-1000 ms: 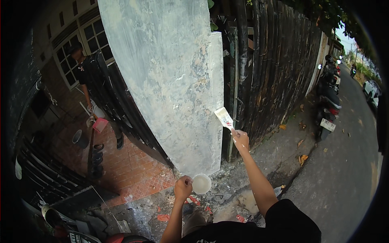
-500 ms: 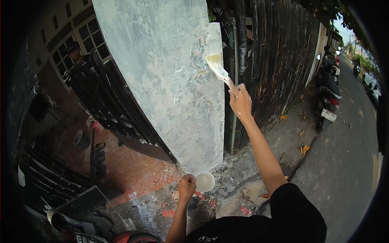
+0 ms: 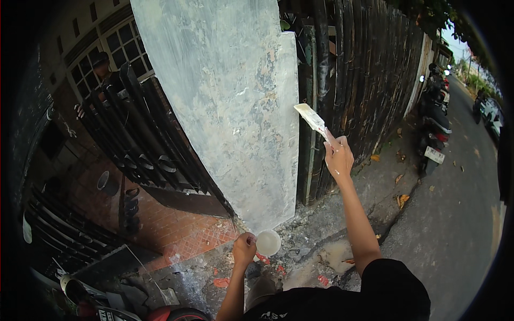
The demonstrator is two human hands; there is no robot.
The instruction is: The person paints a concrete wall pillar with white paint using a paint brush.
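Note:
My right hand [image 3: 339, 159] is closed round the handle of a flat paintbrush [image 3: 310, 118], its bristles and ferrule smeared with white paint. The brush tip is at the right edge of a tall pillar [image 3: 241, 134], patchy with white and grey paint; I cannot tell whether it touches. Lower down, my left hand [image 3: 244, 248] is closed at the side of a round white tub [image 3: 268, 243] with pale liquid in it. The exact grip on the tub is partly hidden by the curled fingers.
Right of the pillar runs a dark bamboo fence [image 3: 369, 80], with a parked motorbike [image 3: 435, 142] by the road. To the left, a person [image 3: 110, 77] stands behind a black slatted gate [image 3: 144, 134]. A grey bucket [image 3: 108, 183] sits on red tiles.
My right hand has drawn the paintbrush down and to the right, from the pillar's face to its edge. The person behind the gate has shifted, and the gate appears swung slightly.

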